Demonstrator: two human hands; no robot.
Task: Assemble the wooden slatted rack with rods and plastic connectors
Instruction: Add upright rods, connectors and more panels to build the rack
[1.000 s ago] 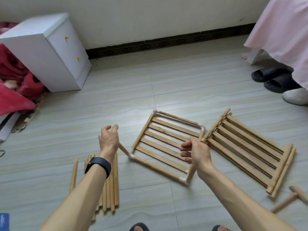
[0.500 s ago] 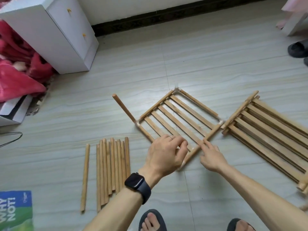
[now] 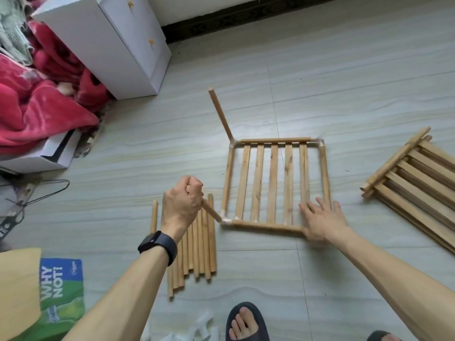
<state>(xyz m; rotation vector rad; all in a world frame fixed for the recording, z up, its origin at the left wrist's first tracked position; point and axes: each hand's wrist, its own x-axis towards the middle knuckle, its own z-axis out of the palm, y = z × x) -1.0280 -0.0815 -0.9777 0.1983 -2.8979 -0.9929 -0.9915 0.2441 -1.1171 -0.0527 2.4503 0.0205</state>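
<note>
Gripping a rod [image 3: 211,210] at the near left corner of the rack [image 3: 275,183], the left hand [image 3: 181,205] is a fist; the right hand [image 3: 320,221] lies spread on the near right corner, on the floor [image 3: 344,82].

Pale tiled floor [image 3: 344,82], grout lines visible. Lying on it: slatted panel [image 3: 275,183] at centre; bundle of loose rods [image 3: 197,252] just left of it; stacked slatted panels [image 3: 416,183] at right. White cabinet [image 3: 118,45], red blanket [image 3: 37,104], wire hanger [image 3: 44,190], green bag [image 3: 61,299] at left.
</note>
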